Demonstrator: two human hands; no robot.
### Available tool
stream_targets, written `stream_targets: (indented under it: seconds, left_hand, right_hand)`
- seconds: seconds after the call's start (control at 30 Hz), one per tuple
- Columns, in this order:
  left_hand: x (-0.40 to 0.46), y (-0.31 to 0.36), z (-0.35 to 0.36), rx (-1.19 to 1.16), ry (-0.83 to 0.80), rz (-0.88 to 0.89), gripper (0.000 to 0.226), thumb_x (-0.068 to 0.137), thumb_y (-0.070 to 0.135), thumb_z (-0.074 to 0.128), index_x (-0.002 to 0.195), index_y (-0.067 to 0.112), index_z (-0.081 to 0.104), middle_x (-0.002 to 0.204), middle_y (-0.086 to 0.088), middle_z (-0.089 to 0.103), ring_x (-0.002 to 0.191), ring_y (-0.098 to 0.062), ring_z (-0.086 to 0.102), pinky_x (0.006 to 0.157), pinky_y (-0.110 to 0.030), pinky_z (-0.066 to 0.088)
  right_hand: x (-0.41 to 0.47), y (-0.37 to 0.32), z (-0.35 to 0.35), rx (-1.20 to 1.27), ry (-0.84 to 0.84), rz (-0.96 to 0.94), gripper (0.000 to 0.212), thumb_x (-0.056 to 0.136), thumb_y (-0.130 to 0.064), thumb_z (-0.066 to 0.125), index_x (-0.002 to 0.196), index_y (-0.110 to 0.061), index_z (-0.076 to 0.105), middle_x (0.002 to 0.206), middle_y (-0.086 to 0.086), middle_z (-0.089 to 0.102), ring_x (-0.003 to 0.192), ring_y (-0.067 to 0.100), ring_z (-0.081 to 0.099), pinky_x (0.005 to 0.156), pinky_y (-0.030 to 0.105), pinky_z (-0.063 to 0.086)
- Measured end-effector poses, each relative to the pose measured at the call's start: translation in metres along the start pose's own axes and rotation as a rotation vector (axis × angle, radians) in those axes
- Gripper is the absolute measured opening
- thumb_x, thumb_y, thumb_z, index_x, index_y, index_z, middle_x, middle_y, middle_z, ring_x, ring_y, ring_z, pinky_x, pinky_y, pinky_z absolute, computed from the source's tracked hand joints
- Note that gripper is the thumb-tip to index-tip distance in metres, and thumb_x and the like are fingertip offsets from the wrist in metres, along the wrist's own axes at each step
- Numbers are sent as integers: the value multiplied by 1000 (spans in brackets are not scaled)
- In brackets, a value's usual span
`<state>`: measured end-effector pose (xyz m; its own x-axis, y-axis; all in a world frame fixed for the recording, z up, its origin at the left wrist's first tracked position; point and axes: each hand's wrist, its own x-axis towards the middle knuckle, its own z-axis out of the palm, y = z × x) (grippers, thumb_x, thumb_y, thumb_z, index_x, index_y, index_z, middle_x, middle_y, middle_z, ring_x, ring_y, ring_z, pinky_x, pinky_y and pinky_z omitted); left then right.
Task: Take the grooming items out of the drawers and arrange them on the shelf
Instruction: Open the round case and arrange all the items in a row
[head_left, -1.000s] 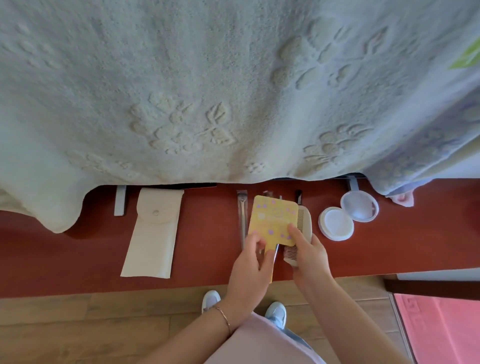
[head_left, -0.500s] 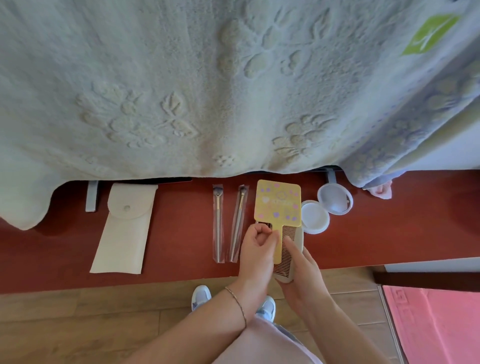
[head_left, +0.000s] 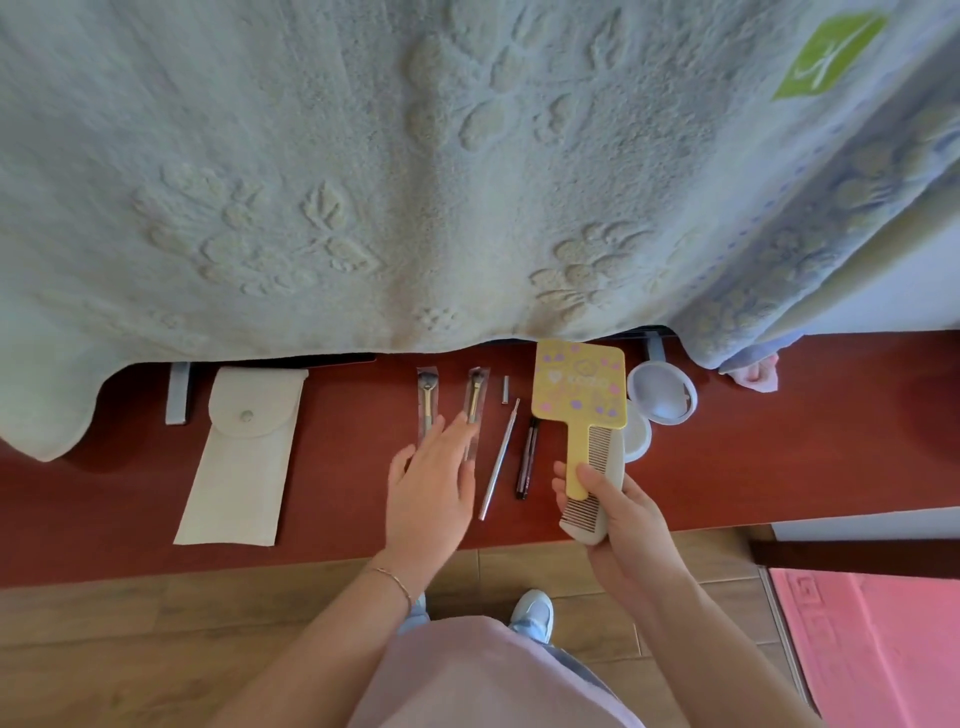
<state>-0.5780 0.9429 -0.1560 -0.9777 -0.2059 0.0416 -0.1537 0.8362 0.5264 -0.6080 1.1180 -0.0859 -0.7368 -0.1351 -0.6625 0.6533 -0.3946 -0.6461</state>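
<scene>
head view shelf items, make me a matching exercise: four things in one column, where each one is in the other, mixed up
Things:
1. yellow mirror
2. cream pouch
3. round compact
4. wrapped brushes

Places:
A. far left on the shelf
B. open, right of the mirror
C. held with a comb in the right hand
D. under the left hand's fingertips

Pairs: 1-C, 2-A, 3-B, 4-D
</scene>
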Motion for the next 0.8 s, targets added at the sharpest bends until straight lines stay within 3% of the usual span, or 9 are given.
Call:
stream_targets:
  seconds: [0.07,0.17,0.43,0.67,0.8]
  left_hand:
    - [-1,-19,6,190,-147,96,46,96,32,33,142,27,33,147,7,37,135,-13,35,107,-46,29]
    - [-4,-28,14,356,-283,212,51,94,40,25,142,25,36,151,4,31,135,-18,36,105,-56,32]
    - [-23,-57,-4,441,-243,58,55,94,45,23,144,23,32,152,0,28,138,-28,30,107,-53,30]
    - [-34,-92,-32,494,-231,-2,55,94,44,21,144,22,34,150,-1,33,136,-30,34,108,-52,28]
    - [-32,-100,-41,491,-239,-17,59,97,46,13,138,17,43,147,-5,38,133,-31,39,107,-50,31]
  right_hand:
    - [1,-1,1,-13,-7,-4,23,87,-9,57,109,-14,58,90,12,69,68,15,67,58,23,56]
    - [2,1,5,-30,-12,2,20,88,-9,57,107,-14,59,92,13,68,69,16,67,57,23,56]
    - [2,18,22,-111,-48,69,29,88,-12,58,116,-14,55,96,13,69,70,15,68,57,23,56]
    - [2,33,48,-153,-97,105,25,87,-11,57,111,-18,55,92,12,70,66,13,69,57,22,56]
    - [1,34,55,-181,-107,98,25,88,-11,57,112,-18,55,95,12,70,71,15,68,61,25,56]
